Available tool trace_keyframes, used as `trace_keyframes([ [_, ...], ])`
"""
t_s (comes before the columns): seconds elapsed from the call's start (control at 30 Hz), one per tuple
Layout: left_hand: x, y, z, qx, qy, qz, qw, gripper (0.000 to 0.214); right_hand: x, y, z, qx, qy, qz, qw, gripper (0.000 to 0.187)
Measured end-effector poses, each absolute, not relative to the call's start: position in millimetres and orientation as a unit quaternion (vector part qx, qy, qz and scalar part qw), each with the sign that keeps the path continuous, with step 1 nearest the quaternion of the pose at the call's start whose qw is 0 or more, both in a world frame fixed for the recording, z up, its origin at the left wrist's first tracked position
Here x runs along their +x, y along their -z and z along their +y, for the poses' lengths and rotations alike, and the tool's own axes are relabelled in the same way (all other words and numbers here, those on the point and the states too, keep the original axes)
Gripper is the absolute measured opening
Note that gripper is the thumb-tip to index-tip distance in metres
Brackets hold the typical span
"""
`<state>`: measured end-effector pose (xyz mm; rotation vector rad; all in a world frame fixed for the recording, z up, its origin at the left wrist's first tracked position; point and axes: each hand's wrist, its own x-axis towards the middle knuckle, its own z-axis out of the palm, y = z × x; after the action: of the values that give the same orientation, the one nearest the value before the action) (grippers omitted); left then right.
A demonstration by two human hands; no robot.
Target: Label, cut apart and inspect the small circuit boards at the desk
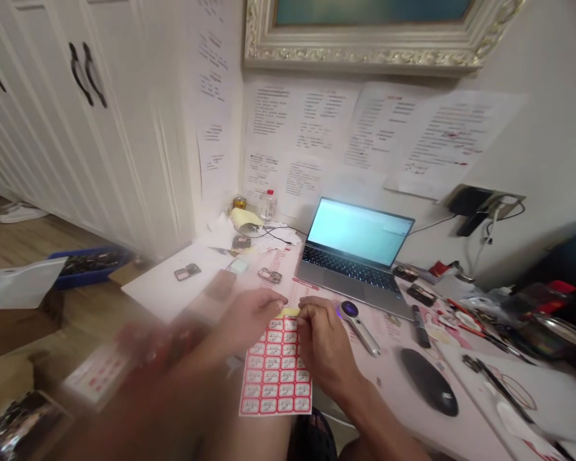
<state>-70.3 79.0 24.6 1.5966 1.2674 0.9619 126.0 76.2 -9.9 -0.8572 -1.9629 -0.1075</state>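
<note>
Printed pages (326,118) line the wall (547,51) above a counter (398,410) as left hand (256,314) and right hand (329,339) pinch the top of a red-bordered label sheet (273,374), lower centre of the frame; light, even tension should prevent creasing.

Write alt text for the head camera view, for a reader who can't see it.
A person's left hand and right hand meet at the yellow-topped edge of a sheet of red-bordered labels. Beyond, an open laptop sits on a cluttered desk, with a dark mouse nearer; printed pages cover the wall.
</note>
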Motion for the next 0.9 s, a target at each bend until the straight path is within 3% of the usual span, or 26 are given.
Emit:
trace_keyframes([
  [0.37,-65.2,-26.7,85.0,0.697,-0.343,0.519,0.358,0.032,123.3,17.2,80.6,-0.409,-0.083,-0.750,0.513,0.011],
  [0.5,-69.2,-25.1,89.1,0.733,-0.317,0.526,0.294,0.033,130.2,8.3,88.1,-0.473,-0.169,-0.699,0.509,0.022],
  [0.63,-98.7,-33.1,117.2,0.743,-0.300,0.559,0.215,0.035,167.9,-2.0,105.0,-0.545,-0.258,-0.664,0.442,0.032],
  [0.67,-108.9,-36.3,127.2,0.759,-0.267,0.577,0.139,0.035,180.3,-4.1,107.4,-0.559,-0.279,-0.662,0.415,0.032],
  [0.7,-118.7,-39.3,136.7,0.770,-0.229,0.593,0.062,0.036,192.1,-5.9,108.2,-0.571,-0.299,-0.660,0.385,0.032],
  [0.9,-121.3,-30.1,143.5,0.810,-0.251,0.521,-0.096,0.037,223.7,-4.6,93.9,-0.605,-0.377,-0.660,0.238,0.022],
])
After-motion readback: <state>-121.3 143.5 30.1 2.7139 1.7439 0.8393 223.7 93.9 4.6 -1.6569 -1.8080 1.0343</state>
